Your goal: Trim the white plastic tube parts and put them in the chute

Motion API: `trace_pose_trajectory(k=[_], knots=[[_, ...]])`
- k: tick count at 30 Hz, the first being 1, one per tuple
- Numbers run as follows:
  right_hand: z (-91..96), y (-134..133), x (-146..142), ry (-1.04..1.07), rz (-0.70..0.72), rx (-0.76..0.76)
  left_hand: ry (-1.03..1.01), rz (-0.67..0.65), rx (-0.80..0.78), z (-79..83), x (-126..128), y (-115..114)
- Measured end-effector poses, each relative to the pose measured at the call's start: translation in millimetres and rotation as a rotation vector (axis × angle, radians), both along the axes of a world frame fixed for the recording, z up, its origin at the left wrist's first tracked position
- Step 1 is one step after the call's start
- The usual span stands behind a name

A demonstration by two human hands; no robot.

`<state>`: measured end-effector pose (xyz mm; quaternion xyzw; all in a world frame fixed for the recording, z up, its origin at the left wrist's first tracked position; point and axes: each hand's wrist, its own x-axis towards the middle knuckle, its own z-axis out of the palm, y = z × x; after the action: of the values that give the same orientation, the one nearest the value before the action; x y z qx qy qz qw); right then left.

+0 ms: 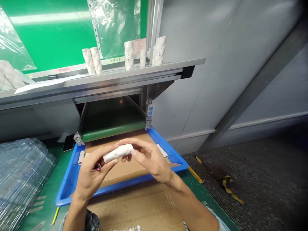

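Observation:
Both my hands hold one white, twisted plastic tube (118, 152) level above a blue tray (69, 183). My left hand (92, 175) pinches its left end and also keeps a small dark red thing, perhaps a pen, against the palm. My right hand (149, 158) curls its fingers round the tube's right end. Two more white tubes lie in the tray, one (81, 157) at the left and one (162, 151) at the right, partly hidden by my hand. A brown cardboard sheet (125, 171) lines the tray.
A green conveyor belt (113, 126) ends just above the tray's back edge. Several white tubes (129, 54) stand on the metal shelf (144, 69) above. Clear plastic trays (22, 176) are stacked at left. Cardboard (139, 208) lies in front; bare floor lies to the right.

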<state>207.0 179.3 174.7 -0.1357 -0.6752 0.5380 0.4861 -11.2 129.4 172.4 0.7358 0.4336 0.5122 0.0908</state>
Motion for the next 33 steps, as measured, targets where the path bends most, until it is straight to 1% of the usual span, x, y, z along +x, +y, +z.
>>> trace_pose_trajectory(k=[3, 6, 10, 14, 17, 19, 22, 25, 29, 33], knots=[[-4.4, 1, -3, -0.035, -0.066, 0.01, 0.015, 0.007, -0.052, -1.9, 1, 0], [-7.0, 1, -4, -0.055, -0.116, 0.03, 0.032, 0.006, -0.071, -4.3, 0, 0], [-5.2, -1, -4, -0.094, -0.169, 0.065, 0.04, -0.006, -0.071, -3.5, 0, -1], [-2.0, -2, -4, -0.11, -0.194, 0.091, 0.037, -0.003, -0.055, -1.3, -2, 0], [-0.8, -3, -5, -0.114, -0.248, 0.142, 0.06, 0.011, -0.05, 0.2, -3, -1], [-0.7, -4, -4, -0.13, -0.311, 0.199, 0.117, 0.066, -0.033, 2.3, -3, -3], [-1.5, -4, -2, -0.172, -0.417, 0.309, 0.268, 0.207, 0.03, 6.9, -1, -9], [-2.5, -4, -1, -0.197, -0.471, 0.413, 0.407, 0.302, 0.106, 9.8, 3, -14], [-2.7, -5, -2, -0.209, -0.489, 0.495, 0.551, 0.34, 0.189, 7.8, 8, -16], [-0.9, -8, -3, -0.23, -0.484, 0.518, 0.634, 0.357, 0.187, 5.0, 12, -16]])
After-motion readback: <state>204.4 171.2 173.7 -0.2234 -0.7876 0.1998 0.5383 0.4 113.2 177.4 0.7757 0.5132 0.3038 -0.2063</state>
